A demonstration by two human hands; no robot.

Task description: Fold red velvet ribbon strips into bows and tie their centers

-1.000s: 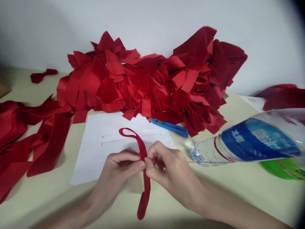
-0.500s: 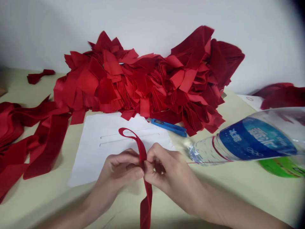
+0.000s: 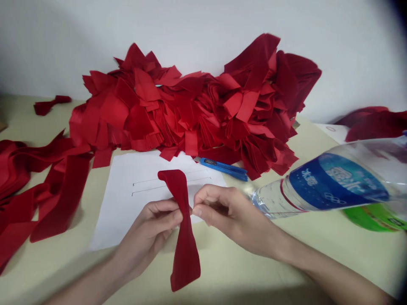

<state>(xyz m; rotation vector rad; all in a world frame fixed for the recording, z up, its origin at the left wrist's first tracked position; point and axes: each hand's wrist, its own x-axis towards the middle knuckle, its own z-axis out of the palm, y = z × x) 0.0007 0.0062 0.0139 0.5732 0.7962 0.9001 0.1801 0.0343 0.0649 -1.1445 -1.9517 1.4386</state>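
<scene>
A strip of dark red velvet ribbon [image 3: 186,245], pinched narrow at its middle, stands tilted over the table with its upper end folded over. My left hand [image 3: 155,224] grips that narrow middle from the left, thumb in front. Just right of the ribbon, my right hand [image 3: 225,212] is closed in a pinch, its fingertips close to the ribbon's middle. What it pinches is barely visible, seemingly a thin thread. Behind the ribbon lies a white paper sheet [image 3: 117,212] with ruled black lines. A blue utility knife [image 3: 222,168] rests at the sheet's upper right edge.
A large heap of red ribbon pieces [image 3: 190,106] stands against the wall. Long red ribbon strips [image 3: 60,199] lie at the left. At the right a clear plastic bottle [image 3: 337,182] with a blue label lies on its side, a green object [image 3: 372,218] beneath it.
The ribbon has turned so its broad face shows, and its lower end has swung up into view. My right hand has shifted slightly right, away from it; my left hand keeps its grip.
</scene>
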